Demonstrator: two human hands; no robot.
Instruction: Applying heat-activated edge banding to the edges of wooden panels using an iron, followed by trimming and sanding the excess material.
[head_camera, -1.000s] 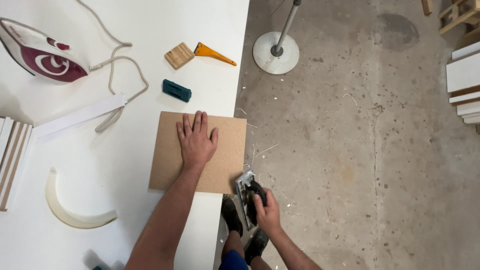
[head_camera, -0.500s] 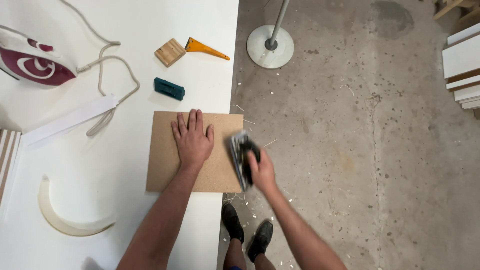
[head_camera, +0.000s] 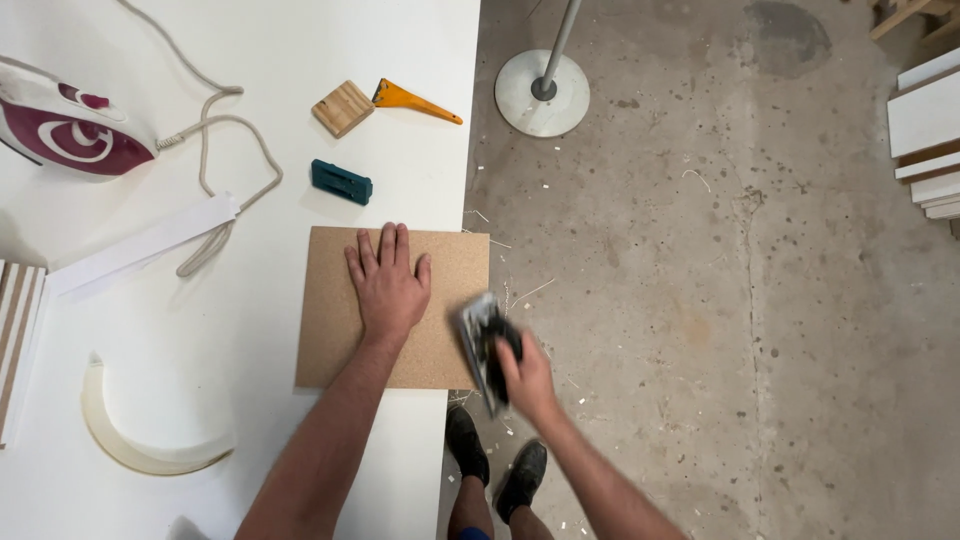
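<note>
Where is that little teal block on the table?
The teal block lies on the white table, just beyond the brown board, near the small wooden block.

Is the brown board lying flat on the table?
Flat. The brown board lies on the white table, pressed down by the left hand.

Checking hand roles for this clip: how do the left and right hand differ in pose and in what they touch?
The left hand lies flat, fingers spread, on the brown board; the right hand is curled around a dark hand tool at the board's right edge. The left looks sharp, the right blurred. Both are bare.
</note>
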